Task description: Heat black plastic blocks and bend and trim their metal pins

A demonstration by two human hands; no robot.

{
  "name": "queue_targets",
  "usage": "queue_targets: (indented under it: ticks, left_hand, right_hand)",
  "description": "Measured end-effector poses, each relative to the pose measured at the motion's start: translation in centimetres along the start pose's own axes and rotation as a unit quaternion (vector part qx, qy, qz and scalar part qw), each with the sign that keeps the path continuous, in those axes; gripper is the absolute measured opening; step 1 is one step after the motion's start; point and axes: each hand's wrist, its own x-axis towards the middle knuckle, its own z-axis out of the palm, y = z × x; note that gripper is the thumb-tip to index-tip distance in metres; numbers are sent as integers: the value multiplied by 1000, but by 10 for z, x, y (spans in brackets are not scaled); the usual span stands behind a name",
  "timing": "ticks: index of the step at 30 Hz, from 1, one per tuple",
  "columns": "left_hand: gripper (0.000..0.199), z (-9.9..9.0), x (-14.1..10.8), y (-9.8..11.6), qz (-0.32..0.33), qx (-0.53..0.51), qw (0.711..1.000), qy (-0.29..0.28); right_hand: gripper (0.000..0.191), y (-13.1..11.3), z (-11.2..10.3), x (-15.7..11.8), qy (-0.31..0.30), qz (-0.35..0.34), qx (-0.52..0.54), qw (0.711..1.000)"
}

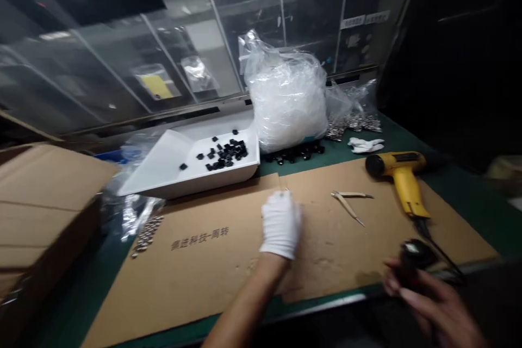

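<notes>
My left hand (280,224), in a white glove, rests over the middle of the cardboard sheet (196,277). Its fingers are curled together, and a thin tip shows just beyond them; what they hold is hidden. At the lower right, my bare right hand (442,304) is closed around a dark object (409,269), blurred and too dark to name. A rounded black shape with a shiny top (418,253) lies right beside that hand. Between the two hands, farther back, pale-handled nippers (348,201) lie spread on the cardboard.
A yellow heat gun (403,179) lies at right, its cord trailing forward. Behind stand a white tray (163,174) of small black parts, a stuffed clear bag (287,98) and a bag of metal parts (354,119). Small metal pieces (147,234) and a cardboard box (44,201) are left; a white glove (366,145) lies right.
</notes>
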Motion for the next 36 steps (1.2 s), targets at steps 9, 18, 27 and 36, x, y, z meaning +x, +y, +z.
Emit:
queue_targets:
  ticks: [9,18,27,36]
  left_hand:
    - [26,45,25,-46,-3,-6,999,-45]
    - [24,46,8,-45,-29,-120,992,-33]
    - [28,11,-78,-32,-98,-429,897,-41]
    - [38,-22,-140,-36,-216,-706,641,-211]
  right_hand:
    - [39,-15,62,14,-200,-7,11,980]
    - [37,-3,59,16,-197,32,56,978]
    - [24,-10,63,23,-163,8,-173,971]
    - [33,-7,68,33,-206,-223,-358,883]
